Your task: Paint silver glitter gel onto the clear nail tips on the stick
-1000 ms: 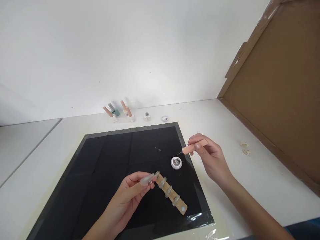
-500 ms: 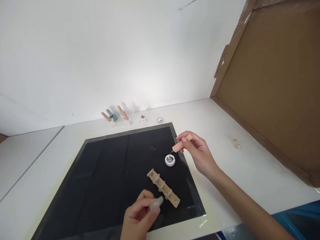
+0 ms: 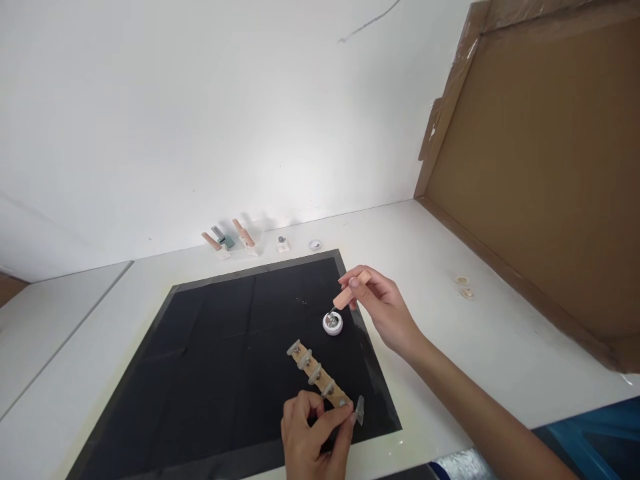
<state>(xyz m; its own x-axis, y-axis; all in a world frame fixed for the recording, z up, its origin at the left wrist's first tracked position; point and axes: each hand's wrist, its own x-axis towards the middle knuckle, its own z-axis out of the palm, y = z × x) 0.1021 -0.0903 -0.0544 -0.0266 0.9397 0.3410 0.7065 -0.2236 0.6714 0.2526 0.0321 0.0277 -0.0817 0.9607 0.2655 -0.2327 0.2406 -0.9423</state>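
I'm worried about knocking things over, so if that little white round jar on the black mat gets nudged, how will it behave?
The white jar looks small and low, so it would probably slide, not tip. It seems light; the pink-handled tool in the right hand could shift it. It stands open, so its shiny contents might spill.

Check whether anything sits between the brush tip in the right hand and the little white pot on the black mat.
Nothing visible does. The right hand holds the pink brush with its tip at the open white pot; only bare black mat surrounds it.
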